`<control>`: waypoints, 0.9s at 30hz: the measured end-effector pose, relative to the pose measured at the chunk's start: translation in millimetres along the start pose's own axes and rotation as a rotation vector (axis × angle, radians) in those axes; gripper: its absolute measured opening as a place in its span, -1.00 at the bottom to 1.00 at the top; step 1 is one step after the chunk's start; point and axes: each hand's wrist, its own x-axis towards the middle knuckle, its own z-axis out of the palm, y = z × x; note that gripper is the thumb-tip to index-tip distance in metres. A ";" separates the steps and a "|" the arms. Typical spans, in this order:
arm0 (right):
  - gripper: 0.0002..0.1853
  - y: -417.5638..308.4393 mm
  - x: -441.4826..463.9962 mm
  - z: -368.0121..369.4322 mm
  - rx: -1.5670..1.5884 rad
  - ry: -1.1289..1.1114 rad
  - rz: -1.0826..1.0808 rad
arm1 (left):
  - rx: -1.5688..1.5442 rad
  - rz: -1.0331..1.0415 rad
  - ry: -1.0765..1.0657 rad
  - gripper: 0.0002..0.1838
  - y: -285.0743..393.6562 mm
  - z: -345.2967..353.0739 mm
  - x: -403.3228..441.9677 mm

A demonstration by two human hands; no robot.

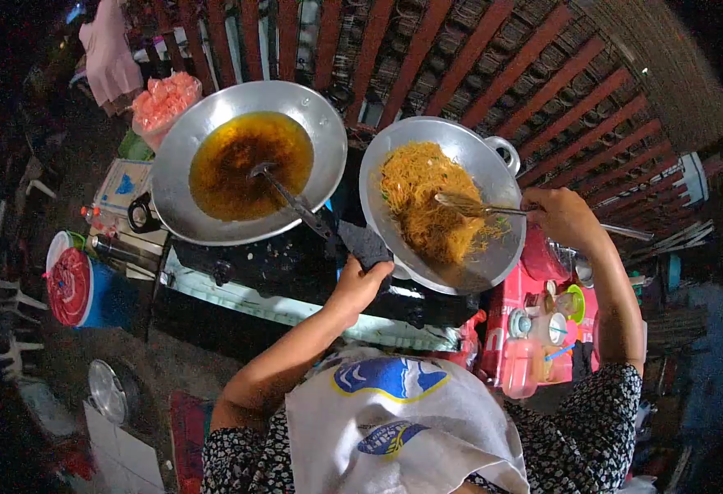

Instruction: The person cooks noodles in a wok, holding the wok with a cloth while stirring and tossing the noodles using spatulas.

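Observation:
In the right wok point(440, 276) lies a heap of orange-brown fried noodles point(431, 177) with green bits. My right hand point(566, 216) is closed around the long handle of a metal spatula point(460, 203), its blade resting in the noodles. On the wok's near left side, my left hand point(363, 286) grips a folded dark cloth point(363, 241) against the rim, where the cloth hides the handle. Close by on the left, a second wok point(168, 156) contains amber oil point(250, 144). A dark-handled ladle point(283, 191) leans in that oil.
Both woks sit on a black stove point(279, 272). Behind them runs a slatted wooden barrier point(378, 53). A pink-red crate point(497, 329) with jars and cups stands at the right. At the left are a bag of pink crackers point(164, 97) and a blue bucket point(108, 288).

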 end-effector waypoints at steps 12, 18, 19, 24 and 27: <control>-0.76 -79.1 46.0 138.5 0.299 0.031 0.136 | -0.115 -0.065 0.072 -0.67 -4.7 7.4 -4.0; -0.74 -16.3 23.4 108.1 0.563 0.147 0.209 | -0.099 -0.082 0.140 -0.71 -17.1 6.6 3.5; -0.74 -7.5 14.9 98.2 0.539 0.129 0.204 | -0.085 -0.087 0.089 -0.59 -13.1 5.3 2.6; -0.80 13.0 -17.5 35.6 0.382 0.050 0.120 | -0.197 -0.047 0.099 -0.70 -13.9 11.3 0.2; -0.81 15.4 -28.6 8.0 0.165 -0.217 0.028 | -0.273 -0.041 0.138 -0.70 -10.3 15.2 -2.9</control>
